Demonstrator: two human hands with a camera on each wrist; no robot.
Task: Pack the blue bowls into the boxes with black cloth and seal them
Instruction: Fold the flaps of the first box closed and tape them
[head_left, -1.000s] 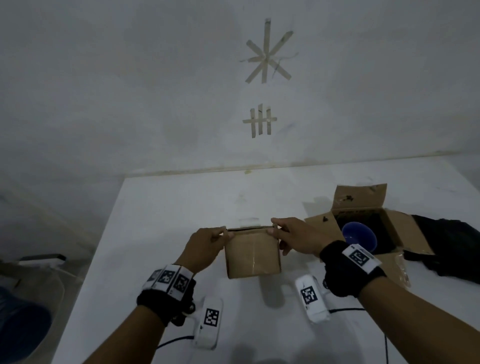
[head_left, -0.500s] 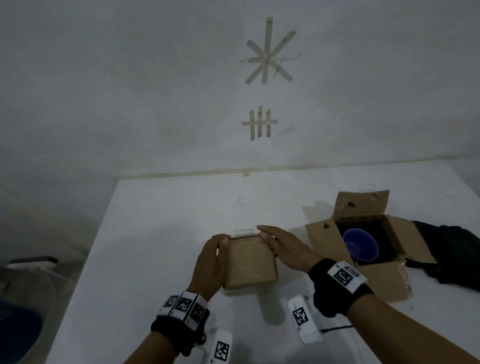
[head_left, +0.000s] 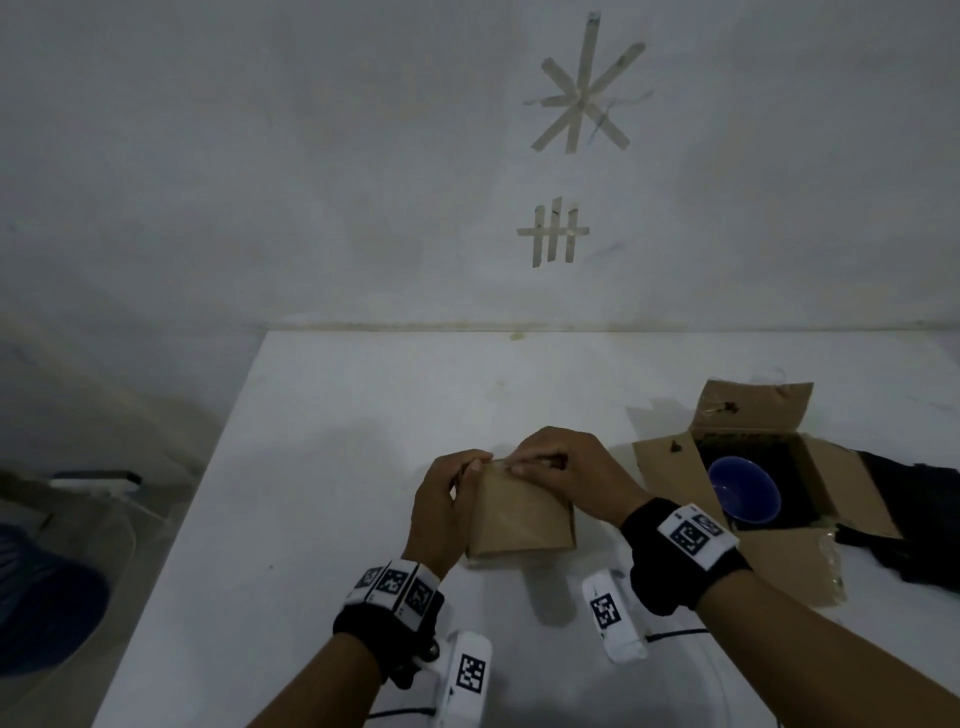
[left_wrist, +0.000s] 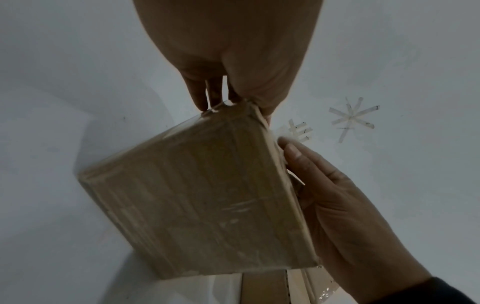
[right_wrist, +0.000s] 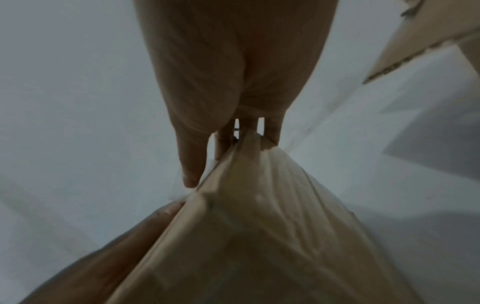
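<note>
A closed, taped cardboard box (head_left: 519, 512) sits tilted on the white table (head_left: 337, 441) in front of me. My left hand (head_left: 447, 493) holds its left side, thumb and fingers (left_wrist: 202, 96) pinching the far corner. My right hand (head_left: 561, 467) reaches over the top from the right, its thumb (right_wrist: 189, 170) and fingers clamping the far top edge of the box (right_wrist: 259, 226). Clear tape shines on the box (left_wrist: 197, 195). To the right stands an open box (head_left: 670, 467) lined with black cloth, a blue bowl (head_left: 743, 491) inside it.
A heap of black cloth (head_left: 914, 525) lies right of the open box. The table's left edge (head_left: 182, 519) drops off near my left arm. A grey wall with tape marks (head_left: 582, 93) rises behind the table.
The closed box has been tipped over from standing upright. My left hand slid along its left side to the far corner. My right hand went from lying across the top to clamping the far edge.
</note>
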